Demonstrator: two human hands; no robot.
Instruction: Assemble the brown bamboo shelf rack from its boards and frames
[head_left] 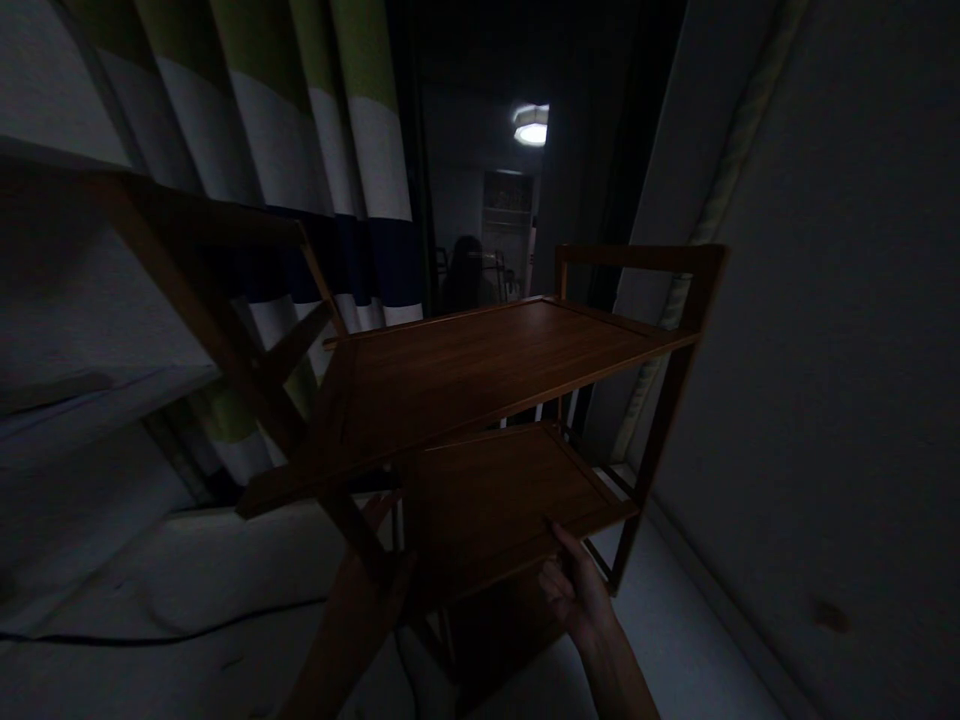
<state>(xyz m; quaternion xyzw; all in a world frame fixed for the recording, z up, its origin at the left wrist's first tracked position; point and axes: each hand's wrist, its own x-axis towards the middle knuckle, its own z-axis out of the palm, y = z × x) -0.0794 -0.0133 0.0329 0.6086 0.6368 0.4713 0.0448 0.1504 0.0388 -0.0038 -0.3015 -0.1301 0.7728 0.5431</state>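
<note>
At bottom centre, the left hand [367, 580] wraps a leg [351, 525] of the shelf [480, 370]; the right hand [581, 590] pinches its lower board [495, 500], thumb on top. The shelf (brown wood, tiered) fills mid-frame; beyond, upper left, hangs a banded curtain [281, 130].

Left grip [366, 592], a bare human hand, partly hidden, bare left forearm [330, 650], dimly lit, right grip [574, 588], a bare human hand, bare right forearm [616, 668], slender, tapering

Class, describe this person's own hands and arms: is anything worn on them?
The left hand and right hand are ungloved, and the visible forearms show no sleeves. No watch or ring can be made out, though dim light obscures finer detail.
</note>
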